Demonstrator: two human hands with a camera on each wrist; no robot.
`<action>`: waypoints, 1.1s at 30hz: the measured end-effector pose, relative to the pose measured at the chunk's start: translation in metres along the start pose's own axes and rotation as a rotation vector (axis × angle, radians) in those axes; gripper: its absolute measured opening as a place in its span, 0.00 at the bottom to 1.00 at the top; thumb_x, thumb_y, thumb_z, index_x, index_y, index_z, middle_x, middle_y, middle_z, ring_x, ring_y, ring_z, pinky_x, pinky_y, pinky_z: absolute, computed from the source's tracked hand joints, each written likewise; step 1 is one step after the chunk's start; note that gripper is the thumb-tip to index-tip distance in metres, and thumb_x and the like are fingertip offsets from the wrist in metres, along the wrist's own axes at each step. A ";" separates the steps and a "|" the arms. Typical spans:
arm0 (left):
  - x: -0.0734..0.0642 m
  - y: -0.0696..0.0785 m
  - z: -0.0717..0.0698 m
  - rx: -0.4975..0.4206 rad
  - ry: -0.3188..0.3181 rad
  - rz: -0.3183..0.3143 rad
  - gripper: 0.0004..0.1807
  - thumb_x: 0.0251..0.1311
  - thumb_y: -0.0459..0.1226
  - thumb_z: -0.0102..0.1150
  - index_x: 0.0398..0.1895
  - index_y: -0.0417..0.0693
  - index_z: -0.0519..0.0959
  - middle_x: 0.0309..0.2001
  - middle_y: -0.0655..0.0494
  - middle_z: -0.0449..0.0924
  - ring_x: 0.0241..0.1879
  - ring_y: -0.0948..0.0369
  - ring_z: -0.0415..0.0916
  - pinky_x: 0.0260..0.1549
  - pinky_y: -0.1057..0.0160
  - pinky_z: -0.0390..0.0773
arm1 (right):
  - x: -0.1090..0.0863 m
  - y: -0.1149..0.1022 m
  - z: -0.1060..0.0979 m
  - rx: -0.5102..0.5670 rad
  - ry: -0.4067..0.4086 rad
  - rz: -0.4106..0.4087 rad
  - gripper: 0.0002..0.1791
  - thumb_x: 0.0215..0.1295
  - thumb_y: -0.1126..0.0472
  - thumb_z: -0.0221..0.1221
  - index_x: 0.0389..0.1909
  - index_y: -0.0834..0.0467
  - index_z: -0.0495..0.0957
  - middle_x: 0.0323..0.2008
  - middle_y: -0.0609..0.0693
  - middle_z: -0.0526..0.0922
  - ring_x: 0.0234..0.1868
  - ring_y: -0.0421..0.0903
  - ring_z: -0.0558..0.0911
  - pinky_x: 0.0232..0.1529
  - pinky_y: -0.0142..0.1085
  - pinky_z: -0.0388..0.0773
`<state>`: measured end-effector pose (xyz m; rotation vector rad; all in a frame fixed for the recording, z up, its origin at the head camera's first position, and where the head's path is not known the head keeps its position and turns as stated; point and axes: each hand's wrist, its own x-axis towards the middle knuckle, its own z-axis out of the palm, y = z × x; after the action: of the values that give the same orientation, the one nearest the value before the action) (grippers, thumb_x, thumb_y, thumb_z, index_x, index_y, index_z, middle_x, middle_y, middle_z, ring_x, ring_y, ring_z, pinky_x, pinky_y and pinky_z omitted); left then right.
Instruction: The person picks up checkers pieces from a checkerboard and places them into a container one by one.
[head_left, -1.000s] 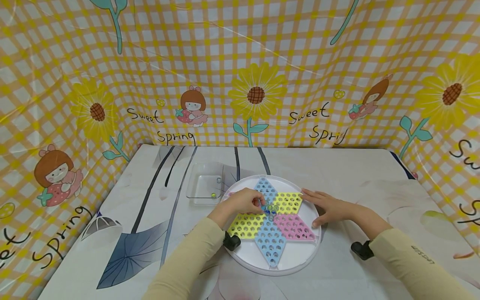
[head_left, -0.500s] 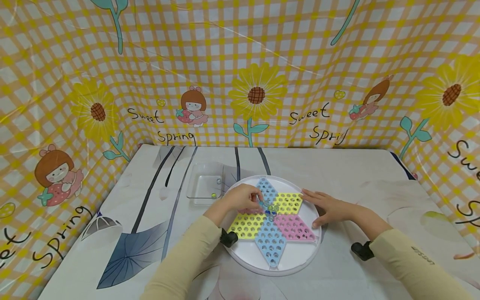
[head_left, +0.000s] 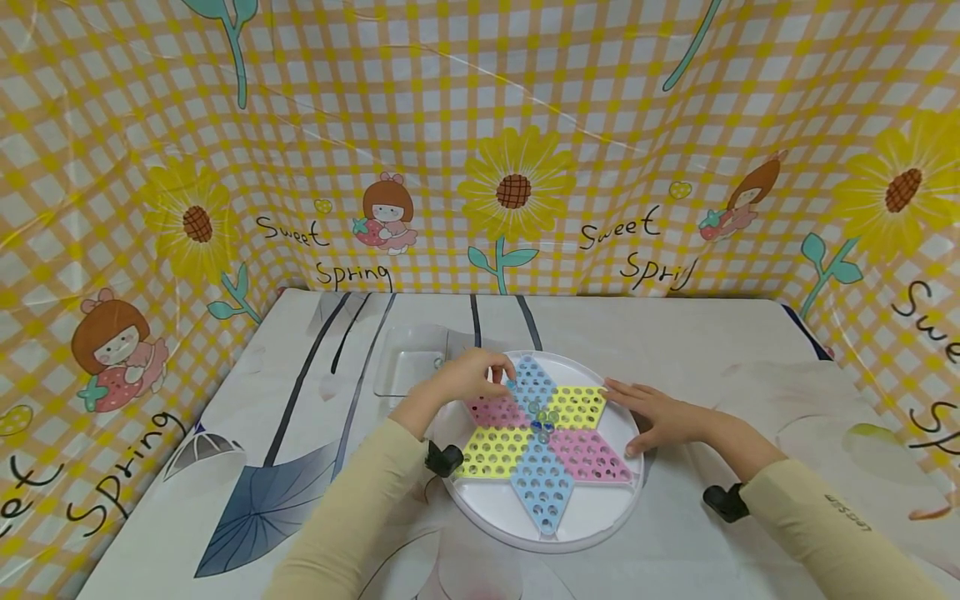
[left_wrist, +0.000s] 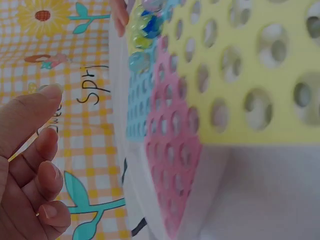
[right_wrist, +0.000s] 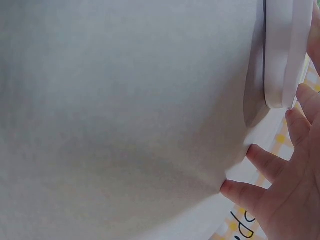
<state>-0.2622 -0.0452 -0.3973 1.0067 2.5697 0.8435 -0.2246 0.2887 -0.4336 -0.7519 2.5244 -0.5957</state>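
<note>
A round white Chinese checkers board (head_left: 600, 510) with blue, yellow and pink hole-filled points lies before me. Several glass marbles (head_left: 543, 422) cluster at its centre. My left hand (head_left: 467, 375) hovers over the board's far left, near a pink point (head_left: 497, 411). In the left wrist view its fingers (left_wrist: 49, 176) are loosely bent, with no marble visible in them. My right hand (head_left: 663, 417) touches the board's right rim, fingers spread. The right wrist view has its fingers (right_wrist: 270, 164) straight, some reaching the table beside the white rim.
A clear plastic box (head_left: 408, 367) stands behind the board to the left, partly hidden by my left hand; a clear marble (head_left: 438, 363) shows at its right side. A printed cloth (head_left: 630, 108) hangs behind the table. Black wrist cameras (head_left: 444, 458) sit below both wrists.
My left hand has moved from the marbles at the centre up and left toward the clear box, uncovering part of the pink point. The right hand has stayed at the rim.
</note>
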 end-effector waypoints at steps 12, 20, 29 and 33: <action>-0.007 -0.005 -0.037 0.027 0.057 -0.022 0.10 0.56 0.38 0.61 0.41 0.47 0.78 0.28 0.57 0.73 0.26 0.63 0.67 0.27 0.70 0.67 | 0.001 0.000 0.001 -0.007 -0.003 0.013 0.53 0.46 0.42 0.65 0.68 0.64 0.52 0.69 0.64 0.44 0.66 0.71 0.44 0.58 0.67 0.46; -0.016 -0.010 -0.057 0.040 0.126 -0.049 0.10 0.56 0.38 0.61 0.40 0.47 0.77 0.29 0.56 0.74 0.25 0.62 0.66 0.25 0.68 0.67 | 0.000 0.000 0.000 -0.003 -0.002 0.002 0.53 0.46 0.42 0.65 0.68 0.63 0.52 0.69 0.64 0.44 0.66 0.70 0.45 0.58 0.67 0.46; -0.024 -0.020 -0.071 0.015 0.163 -0.063 0.11 0.56 0.37 0.61 0.41 0.45 0.76 0.30 0.54 0.74 0.26 0.61 0.67 0.25 0.68 0.69 | 0.000 -0.002 0.001 -0.001 0.005 0.008 0.52 0.46 0.43 0.65 0.68 0.63 0.53 0.69 0.64 0.44 0.65 0.71 0.45 0.57 0.67 0.47; -0.028 -0.025 -0.074 0.001 0.176 -0.075 0.10 0.55 0.38 0.61 0.40 0.47 0.76 0.30 0.54 0.73 0.25 0.61 0.67 0.25 0.67 0.69 | 0.000 -0.002 0.002 -0.009 0.007 0.002 0.52 0.47 0.43 0.65 0.67 0.63 0.53 0.69 0.64 0.44 0.65 0.71 0.46 0.57 0.67 0.47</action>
<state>-0.2871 -0.1105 -0.3529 0.8647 2.7348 0.9503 -0.2230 0.2865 -0.4337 -0.7516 2.5355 -0.5869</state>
